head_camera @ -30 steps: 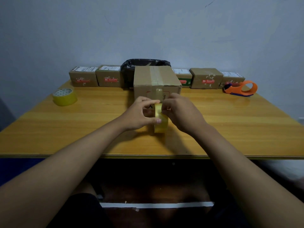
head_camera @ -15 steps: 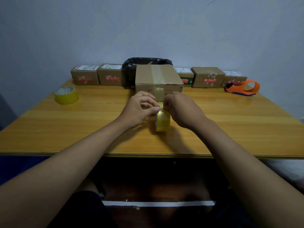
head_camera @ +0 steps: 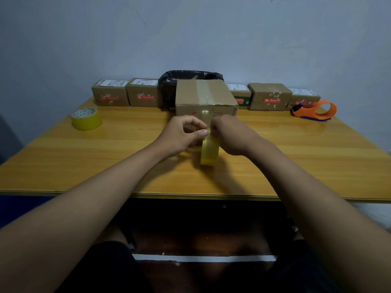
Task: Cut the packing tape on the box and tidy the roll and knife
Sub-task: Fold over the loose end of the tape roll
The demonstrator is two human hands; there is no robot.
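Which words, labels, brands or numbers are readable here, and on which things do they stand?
None can be read.
White labels on the small boxes: too small.
Red marks on their fronts: blurred.
Red marks on the big box: partly hidden by hands.
Pattern on the yellow tape roll: unreadable.

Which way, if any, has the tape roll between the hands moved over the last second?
No. The tape roll stands on edge at the same spot on the table, just in front of the taped box.
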